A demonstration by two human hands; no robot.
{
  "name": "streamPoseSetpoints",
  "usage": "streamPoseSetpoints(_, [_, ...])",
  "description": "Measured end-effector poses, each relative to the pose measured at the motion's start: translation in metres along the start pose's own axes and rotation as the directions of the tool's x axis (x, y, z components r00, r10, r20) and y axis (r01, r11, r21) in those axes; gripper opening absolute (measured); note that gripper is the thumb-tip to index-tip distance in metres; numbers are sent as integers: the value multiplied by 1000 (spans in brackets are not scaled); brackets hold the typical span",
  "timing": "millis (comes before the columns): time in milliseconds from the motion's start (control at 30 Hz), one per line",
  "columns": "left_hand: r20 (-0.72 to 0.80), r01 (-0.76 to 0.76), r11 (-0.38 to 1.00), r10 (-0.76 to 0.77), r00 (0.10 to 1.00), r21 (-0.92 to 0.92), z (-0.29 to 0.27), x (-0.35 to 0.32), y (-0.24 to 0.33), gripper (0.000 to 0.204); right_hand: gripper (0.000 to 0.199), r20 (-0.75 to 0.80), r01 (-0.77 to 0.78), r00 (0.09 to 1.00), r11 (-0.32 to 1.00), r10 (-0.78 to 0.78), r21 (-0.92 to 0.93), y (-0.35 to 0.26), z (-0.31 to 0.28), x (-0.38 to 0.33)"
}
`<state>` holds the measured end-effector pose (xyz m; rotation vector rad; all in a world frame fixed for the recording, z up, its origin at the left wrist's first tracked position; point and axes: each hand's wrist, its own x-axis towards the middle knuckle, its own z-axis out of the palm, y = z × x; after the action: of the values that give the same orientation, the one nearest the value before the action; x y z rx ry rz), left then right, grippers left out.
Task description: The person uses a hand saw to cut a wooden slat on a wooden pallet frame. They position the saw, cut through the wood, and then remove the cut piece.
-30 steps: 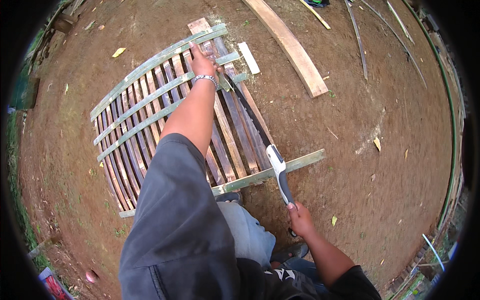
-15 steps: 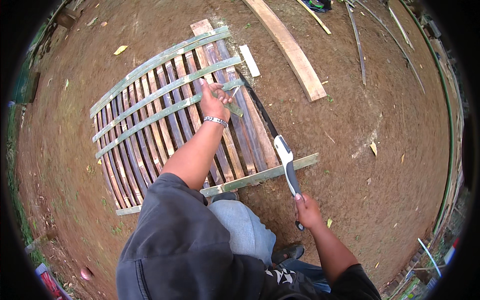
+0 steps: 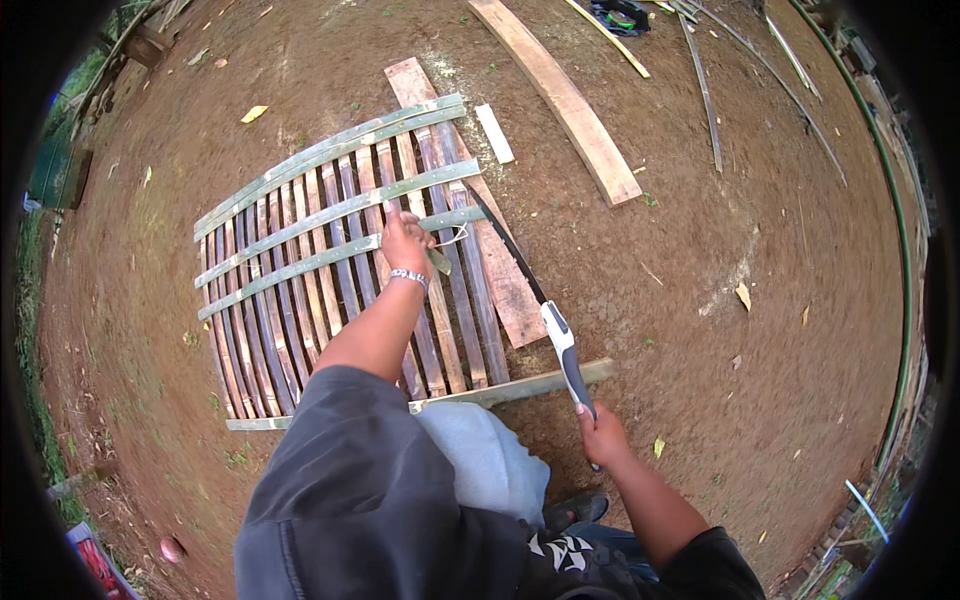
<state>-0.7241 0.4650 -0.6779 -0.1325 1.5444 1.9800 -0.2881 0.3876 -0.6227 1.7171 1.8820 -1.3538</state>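
Lying flat on the bare brown dirt ground (image 3: 700, 200), a bamboo slat panel (image 3: 330, 280) is seen spread out, its long slats crossed by several greenish strips. The left hand (image 3: 405, 243) is placed on the panel near its middle, fingers curled down onto a cross strip; whether anything is pinched between them cannot be told. A metal bracelet (image 3: 408, 276) is worn on that wrist. Just beyond those fingertips a thin loop of wire (image 3: 452, 236) is seen against the slats. The right hand (image 3: 600, 435) is closed around the grey handle of a handsaw (image 3: 560, 345), whose dark blade is extended away from the fingers, along the panel's right edge and over a flat wooden board (image 3: 505, 280) lying under it. Just above the right knuckles, the panel's near end strip (image 3: 520, 385) is crossed by the saw's handle. Farther off, well beyond both hands, a long pale plank (image 3: 560, 95) is laid on the soil.
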Motion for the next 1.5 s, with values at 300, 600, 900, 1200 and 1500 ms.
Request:
streamPoseSetpoints(300, [163,7,999,-1,987,-37,31,-9,24,61,50,-105,49,993,999,-51,-17,8,10,-10])
streamPoseSetpoints(600, [82,-105,965,88,993,242,-8,-16,10,19,42,-524,-60,851,997,26,-48,41,2,37])
streamPoseSetpoints(900, [418,-18,873,-216,882,488,1,-3,42,31,72,-230,293,778,662,-585,-690,-14,4,39])
streamPoseSetpoints(1200, [457,-479,-117,-173,872,870,12,17,22,38,86,424,556,825,395,-374,-732,-104,56,60])
streamPoseSetpoints(1500, [314,-435,-247,-407,858,866,34,-2,12,34,95,530,553,827,441,-189,-706,-143,43,53])
